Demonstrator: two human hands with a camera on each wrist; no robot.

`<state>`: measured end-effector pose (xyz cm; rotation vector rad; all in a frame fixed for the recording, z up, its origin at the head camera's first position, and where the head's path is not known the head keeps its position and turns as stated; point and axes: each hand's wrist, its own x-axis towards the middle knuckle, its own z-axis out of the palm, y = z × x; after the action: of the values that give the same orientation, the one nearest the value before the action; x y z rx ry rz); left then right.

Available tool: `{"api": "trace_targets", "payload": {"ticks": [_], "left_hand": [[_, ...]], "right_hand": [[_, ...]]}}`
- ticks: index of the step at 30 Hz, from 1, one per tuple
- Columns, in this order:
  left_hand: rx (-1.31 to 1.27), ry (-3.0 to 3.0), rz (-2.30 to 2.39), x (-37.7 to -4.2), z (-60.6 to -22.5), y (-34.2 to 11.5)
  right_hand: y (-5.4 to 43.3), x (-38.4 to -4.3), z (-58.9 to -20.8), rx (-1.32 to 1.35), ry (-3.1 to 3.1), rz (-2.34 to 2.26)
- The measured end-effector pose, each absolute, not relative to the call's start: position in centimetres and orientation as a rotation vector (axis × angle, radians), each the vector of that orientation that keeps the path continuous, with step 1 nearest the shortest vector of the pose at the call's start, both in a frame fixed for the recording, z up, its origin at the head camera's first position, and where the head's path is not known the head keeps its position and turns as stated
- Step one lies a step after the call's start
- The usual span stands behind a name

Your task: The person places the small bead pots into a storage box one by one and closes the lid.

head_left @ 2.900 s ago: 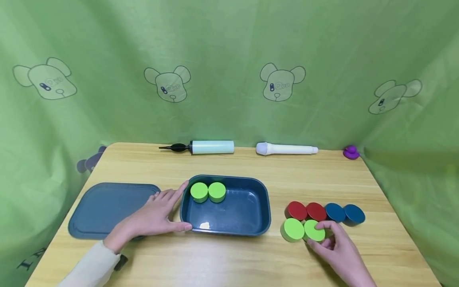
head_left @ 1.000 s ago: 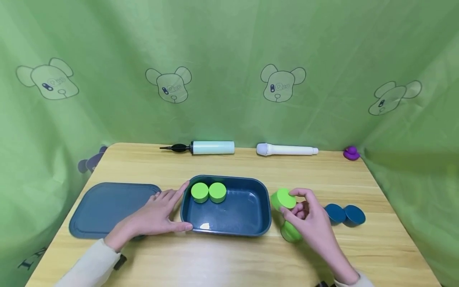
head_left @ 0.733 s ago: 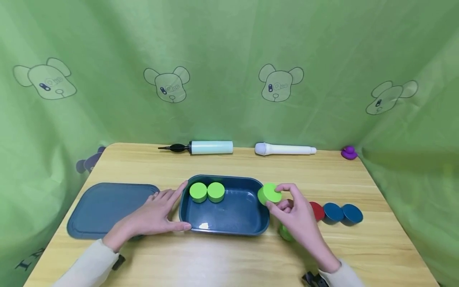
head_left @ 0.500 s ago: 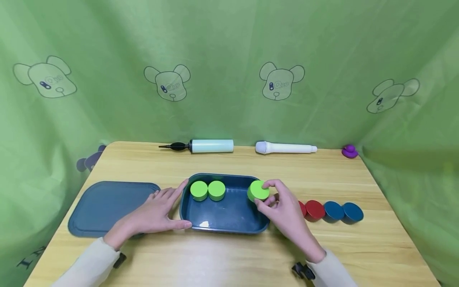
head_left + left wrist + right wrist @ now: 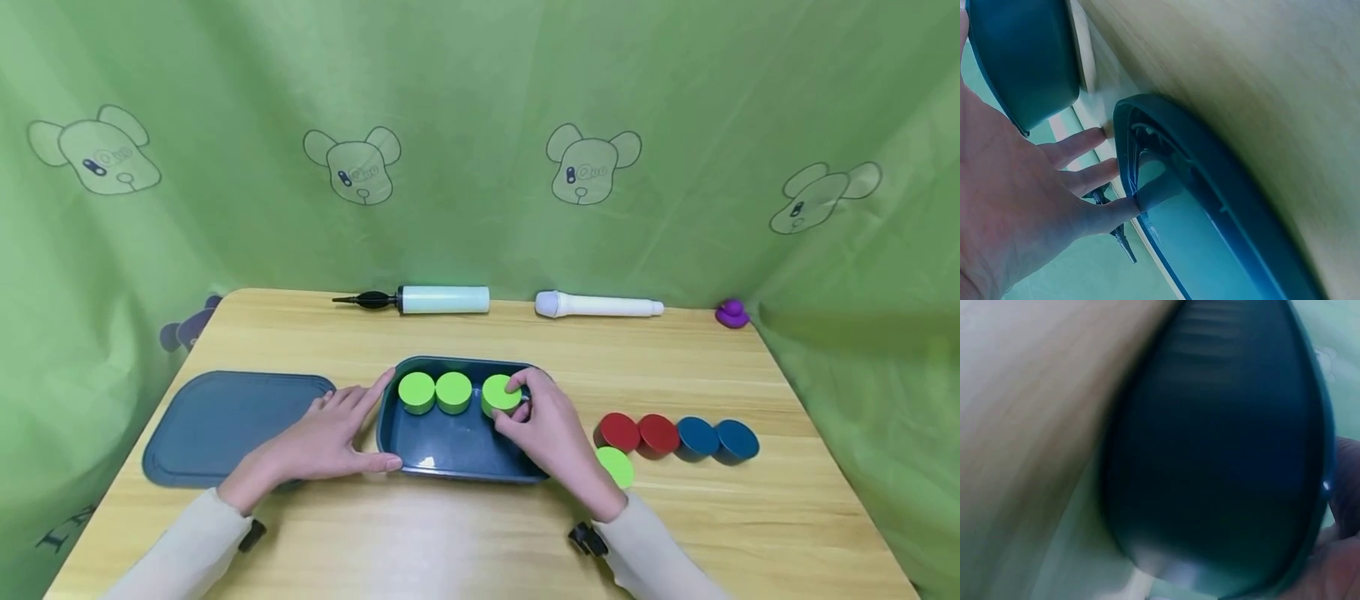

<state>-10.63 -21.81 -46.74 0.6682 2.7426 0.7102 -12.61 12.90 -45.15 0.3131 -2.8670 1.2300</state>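
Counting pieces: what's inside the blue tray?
Two green discs sit by its far wall; the right hand pinches a third within its outline. That hand partly hides the tray's right end.

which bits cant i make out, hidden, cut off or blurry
Head: the right hand covers part of the held green disc and of the box.
Head: the left hand hides one corner of the lid.
Head: the right arm covers part of the loose green disc.
Left wrist: the edges cut off the left hand and box.
Right wrist: blur smears the box; the edge crops the right hand.
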Motion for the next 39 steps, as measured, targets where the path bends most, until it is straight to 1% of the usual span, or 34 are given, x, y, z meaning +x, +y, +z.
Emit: {"api": "trace_targets", "payload": {"ticks": [10,27,35,39], "left_hand": [[0.662,2.739,0.696,-10.8,-46.8,-21.9],[0.658,2.730,0.704,-10.8,-46.8,-21.8],[0.659,2.735,0.703,-10.9,-46.9,-21.6],[0.660,2.744,0.714,-10.8,-46.9,-21.7]], "right_hand": [[11.0,-13.3,-46.2,0.336,-2.898,1.143],[10.5,-13.4,-47.0,0.330,-2.930,1.063],[11.1,-12.8,-45.4,0.311,-2.913,0.955],[12.2,-12.0,-44.9,0.377,-2.818,1.059]]}}
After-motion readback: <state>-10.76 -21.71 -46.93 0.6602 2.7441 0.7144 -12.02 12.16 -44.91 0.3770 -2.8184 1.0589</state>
